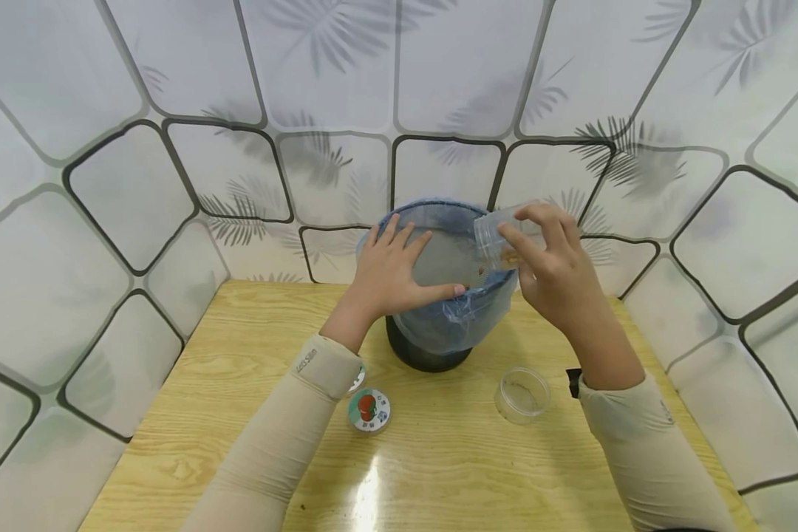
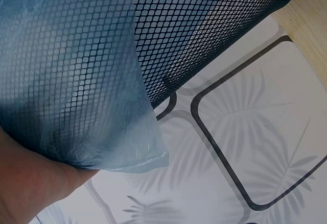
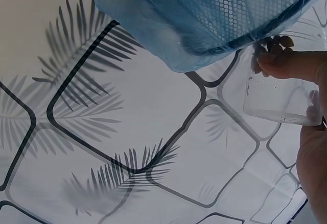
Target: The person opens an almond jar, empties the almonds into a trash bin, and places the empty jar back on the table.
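Note:
A black mesh bin (image 1: 428,360) lined with a thin blue plastic bag (image 1: 448,329) stands on the table. My left hand (image 1: 389,277) lies over its left rim, fingers spread and straight, thumb reaching along the near rim. In the left wrist view, part of that hand (image 2: 36,178) rests against the bag. Over the bin's right side my right hand (image 1: 558,270) grips a clear plastic jar (image 1: 492,236), tilted with its mouth toward the bin. Small brown pieces (image 3: 278,43) are gathered near the jar's mouth, behind the thumb.
On the wood-grain table (image 1: 253,355), a round lid with a tomato picture (image 1: 369,410) lies left of centre. Another lid (image 1: 357,378) is partly hidden by the left sleeve. A shallow clear round container (image 1: 522,397) sits front right. Patterned cloth walls (image 1: 346,177) enclose the table.

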Tool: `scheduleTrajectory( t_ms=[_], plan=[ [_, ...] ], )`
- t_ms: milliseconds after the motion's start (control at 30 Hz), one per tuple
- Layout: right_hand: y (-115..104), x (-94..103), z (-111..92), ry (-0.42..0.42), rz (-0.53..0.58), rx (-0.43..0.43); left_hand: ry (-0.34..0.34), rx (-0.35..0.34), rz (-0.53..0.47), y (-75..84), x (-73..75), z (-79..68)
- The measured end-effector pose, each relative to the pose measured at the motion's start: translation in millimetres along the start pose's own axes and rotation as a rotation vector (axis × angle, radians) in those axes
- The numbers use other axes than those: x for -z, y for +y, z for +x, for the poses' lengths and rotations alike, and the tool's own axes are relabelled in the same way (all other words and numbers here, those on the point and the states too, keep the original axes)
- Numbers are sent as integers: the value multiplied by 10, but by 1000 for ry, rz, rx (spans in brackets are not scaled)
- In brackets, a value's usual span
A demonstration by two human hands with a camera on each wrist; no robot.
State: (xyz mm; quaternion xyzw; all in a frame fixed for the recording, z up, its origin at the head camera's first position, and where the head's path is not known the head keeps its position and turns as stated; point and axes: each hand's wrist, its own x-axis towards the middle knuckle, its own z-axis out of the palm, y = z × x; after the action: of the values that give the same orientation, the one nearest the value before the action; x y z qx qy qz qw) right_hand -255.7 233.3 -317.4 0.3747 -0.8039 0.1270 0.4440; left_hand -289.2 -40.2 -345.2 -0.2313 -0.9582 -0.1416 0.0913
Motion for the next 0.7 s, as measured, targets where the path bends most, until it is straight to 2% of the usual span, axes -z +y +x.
scheduleTrajectory(
  t_ms=[167,400,700],
  plan=[
    [-19,-9,14,10,-27,20,13,-8,-9,-4,-6,-3],
    [-38,-13,9,-36,-71,30,9,-9,-10,-13,-12,3],
    [-39,-32,31,-2,-61,42,9,-11,-7,-26,-17,22]
  ],
)
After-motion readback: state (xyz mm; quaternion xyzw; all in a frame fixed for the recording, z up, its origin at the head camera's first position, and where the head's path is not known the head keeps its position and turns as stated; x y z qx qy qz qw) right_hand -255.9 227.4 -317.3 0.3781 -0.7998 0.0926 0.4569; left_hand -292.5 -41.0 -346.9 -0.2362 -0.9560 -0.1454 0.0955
